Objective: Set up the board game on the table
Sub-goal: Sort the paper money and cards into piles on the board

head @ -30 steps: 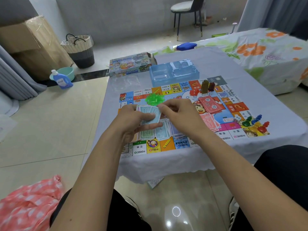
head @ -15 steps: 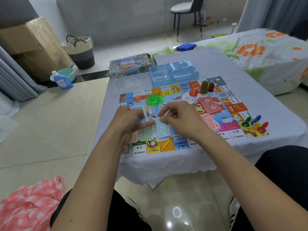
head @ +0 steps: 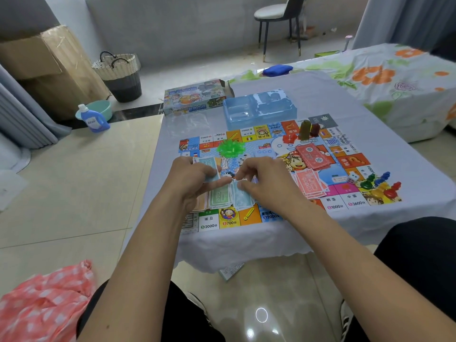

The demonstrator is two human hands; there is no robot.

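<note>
Head view is showing both hands working over the near half of the board (head: pixel 276 154), which is lying flat on a table (head: pixel 320 99) draped in a pale cloth. The left hand (head: pixel 192 176) is gripping a small stack of blue notes (head: pixel 208 164), fingers curled round it. The right hand (head: pixel 264 178) is pinching a single blue note at its tip and lowering it onto the blue pile (head: pixel 243 197), which is lying beside a green pile (head: pixel 219 197) and an orange pile (head: pixel 201 202) near the board's front edge.

The step in hand looks like sorting the paper money by colour into rows. The next move is probably calling for a release of that note squarely on its pile, then another peel from the held stack; thin notes are likely sticking together, so a careful thumb slide seems wise.

Elsewhere on the board, red notes (head: pixel 309 182) are lying fanned to the right, with more red notes (head: pixel 313 155) just beyond them. A die (head: pixel 353 178) is sitting near a cluster of coloured pawns (head: pixel 378 186). Green houses (head: pixel 230 148) are heaped past the left hand, and red pieces (head: pixel 290 138) are standing near the far edge. A clear blue tray (head: pixel 259 109) is resting beyond the board, the game box (head: pixel 195 98) beside it.

Around the table, a tiled floor is showing, with a chair (head: pixel 278 16), a woven basket (head: pixel 119 75), a cardboard box (head: pixel 44 70), a detergent bottle (head: pixel 92 119) and pink checked cloth (head: pixel 44 299).
</note>
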